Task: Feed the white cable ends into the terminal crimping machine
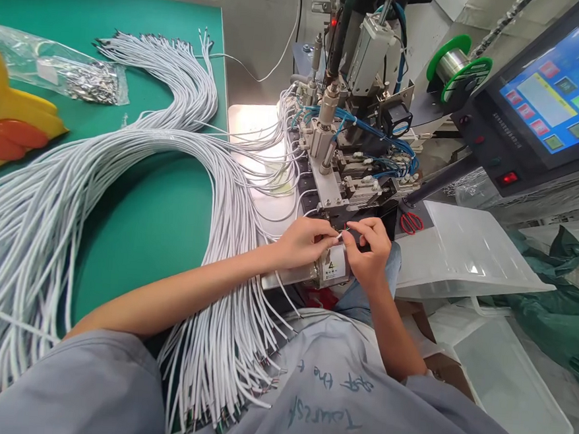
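My left hand pinches a white cable close to its stripped end, in front of the machine. Thin coloured wires, green and red among them, fan out of that end. Thumb and forefinger of my right hand close on these wires; the exact contact is too small to make out. Just beyond my fingers stands the wire-processing machine, with metal cylinders and blue air hoses. A labelled block sits right below my hands.
A large bundle of white cables curves across the green table mat. A bag of metal parts and a yellow toy-like object lie left. Rightward are a solder wire spool, screen, red-handled scissors and plastic bin.
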